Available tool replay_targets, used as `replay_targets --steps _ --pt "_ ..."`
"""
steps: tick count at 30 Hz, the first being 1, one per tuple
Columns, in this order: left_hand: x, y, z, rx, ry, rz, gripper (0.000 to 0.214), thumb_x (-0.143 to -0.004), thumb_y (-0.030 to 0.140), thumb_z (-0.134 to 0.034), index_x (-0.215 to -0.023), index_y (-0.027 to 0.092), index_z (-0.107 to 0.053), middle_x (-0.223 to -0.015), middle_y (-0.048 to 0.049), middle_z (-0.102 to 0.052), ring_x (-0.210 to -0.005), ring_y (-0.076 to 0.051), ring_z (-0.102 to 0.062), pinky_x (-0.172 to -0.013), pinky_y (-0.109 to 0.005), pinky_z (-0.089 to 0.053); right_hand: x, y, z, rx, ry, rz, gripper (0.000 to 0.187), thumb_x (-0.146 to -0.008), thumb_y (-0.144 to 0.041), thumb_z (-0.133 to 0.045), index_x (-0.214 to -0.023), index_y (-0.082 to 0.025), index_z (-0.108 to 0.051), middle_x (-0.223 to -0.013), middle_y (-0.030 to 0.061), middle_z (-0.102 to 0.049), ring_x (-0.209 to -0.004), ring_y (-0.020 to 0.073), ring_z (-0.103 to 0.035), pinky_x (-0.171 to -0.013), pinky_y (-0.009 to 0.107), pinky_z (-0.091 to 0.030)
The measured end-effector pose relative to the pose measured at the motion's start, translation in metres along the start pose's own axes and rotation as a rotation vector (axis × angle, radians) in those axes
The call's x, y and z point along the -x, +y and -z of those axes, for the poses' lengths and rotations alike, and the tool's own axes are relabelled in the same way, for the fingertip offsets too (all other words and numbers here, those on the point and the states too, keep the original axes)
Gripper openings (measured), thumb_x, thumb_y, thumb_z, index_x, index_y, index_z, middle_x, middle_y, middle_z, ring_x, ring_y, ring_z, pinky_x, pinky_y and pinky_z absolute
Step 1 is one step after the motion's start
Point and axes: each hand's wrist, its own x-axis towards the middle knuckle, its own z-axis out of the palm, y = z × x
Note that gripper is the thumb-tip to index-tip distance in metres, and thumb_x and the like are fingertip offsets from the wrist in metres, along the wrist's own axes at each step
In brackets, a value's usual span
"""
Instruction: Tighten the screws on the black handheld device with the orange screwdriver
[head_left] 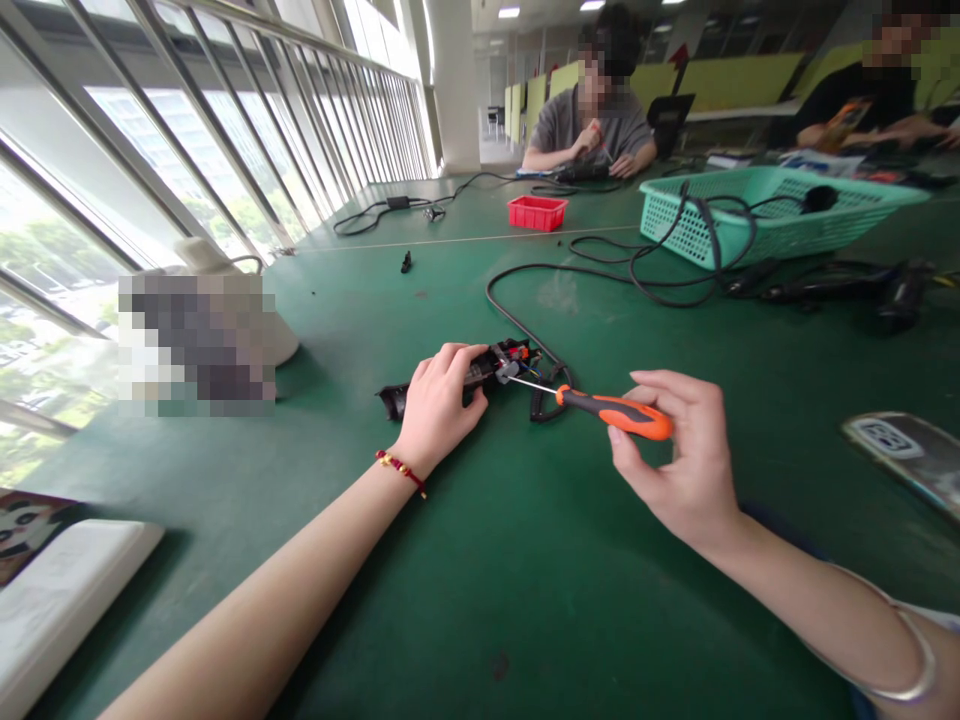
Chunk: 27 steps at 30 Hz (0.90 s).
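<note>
My left hand (442,405) is wrapped over a black corded device with its housing opened (480,372), pressing it to the green table. Coloured wires and a grey part show at the device's right end, and a black cord leads away from there. Between the fingertips and thumb of my right hand (686,445) is an orange and black screwdriver (622,412). Its thin shaft points left, and the tip meets the grey part among the wires; whether it sits in a screw cannot be made out.
A red tray (537,212) and a teal basket (780,225) with cables stand farther back. Black tools (847,285) lie at right, near a phone (907,455). A small black piece (406,262) lies ahead. A white box (75,590) is at left. Two people sit across.
</note>
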Motion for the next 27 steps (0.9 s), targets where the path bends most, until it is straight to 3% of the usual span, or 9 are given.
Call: replay_targets --steps 3,8,15,20,23,27 --pt "-0.0002 0.0003 -0.0002 0.008 -0.007 -0.045 0.045 -0.075 0.012 -0.048 -0.119 0.021 -0.047 -0.115 -0.0048 -0.056 -0.103 -0.020 -0.054 -0.092 -0.032 -0.039 0.0005 -0.0006 0.0011 0.024 0.033 0.092 0.047 -0.071 -0.014 -0.063 -0.114 -0.022 -0.046 -0.096 0.0063 -0.056 -0.082 0.0184 -0.060 -0.074 0.035 -0.053" --pt "0.0000 0.0001 -0.0015 0.017 -0.026 -0.090 0.046 -0.077 0.009 -0.044 -0.122 0.021 -0.045 -0.119 -0.0055 -0.055 -0.108 -0.019 -0.052 -0.096 -0.033 -0.038 -0.0008 -0.0034 0.0046 0.111 -0.094 0.073 0.024 -0.077 -0.018 -0.060 -0.099 -0.024 -0.054 -0.083 0.0032 -0.062 -0.071 0.0168 -0.061 -0.066 0.032 -0.053" --pt "-0.0008 -0.0015 -0.0021 0.014 -0.014 -0.075 0.045 -0.079 0.011 -0.043 -0.124 0.019 -0.043 -0.120 -0.0057 -0.056 -0.111 -0.019 -0.051 -0.100 -0.034 -0.037 0.0000 0.0001 0.0005 0.078 0.019 0.140 0.042 -0.073 -0.013 -0.062 -0.112 -0.023 -0.050 -0.096 0.0062 -0.058 -0.087 0.0201 -0.058 -0.074 0.036 -0.050" --pt "-0.0018 -0.0028 -0.0032 0.018 0.007 -0.062 0.041 -0.081 0.012 -0.043 -0.121 0.017 -0.045 -0.116 -0.0053 -0.060 -0.107 -0.018 -0.054 -0.104 -0.035 -0.033 -0.0026 -0.0007 0.0040 0.125 -0.117 0.010 0.015 -0.085 -0.024 -0.051 -0.098 -0.023 -0.057 -0.086 0.0041 -0.063 -0.078 0.0179 -0.060 -0.069 0.033 -0.050" --pt "-0.0017 -0.0028 -0.0034 0.013 -0.001 -0.062 0.041 -0.081 0.013 -0.043 -0.121 0.018 -0.045 -0.116 -0.0051 -0.060 -0.107 -0.018 -0.054 -0.103 -0.036 -0.034 -0.0028 0.0015 0.0053 0.084 -0.121 -0.101 0.020 -0.089 -0.026 -0.043 -0.104 -0.022 -0.056 -0.082 0.0037 -0.062 -0.075 0.0169 -0.061 -0.066 0.032 -0.050" --pt "-0.0009 -0.0027 -0.0033 0.002 -0.011 -0.065 0.043 -0.080 0.013 -0.044 -0.123 0.017 -0.045 -0.117 -0.0067 -0.059 -0.108 -0.019 -0.053 -0.102 -0.036 -0.035 -0.0014 0.0048 0.0026 0.036 0.012 -0.054 0.034 -0.080 -0.022 -0.056 -0.113 -0.021 -0.048 -0.087 0.0038 -0.058 -0.077 0.0165 -0.060 -0.068 0.031 -0.052"
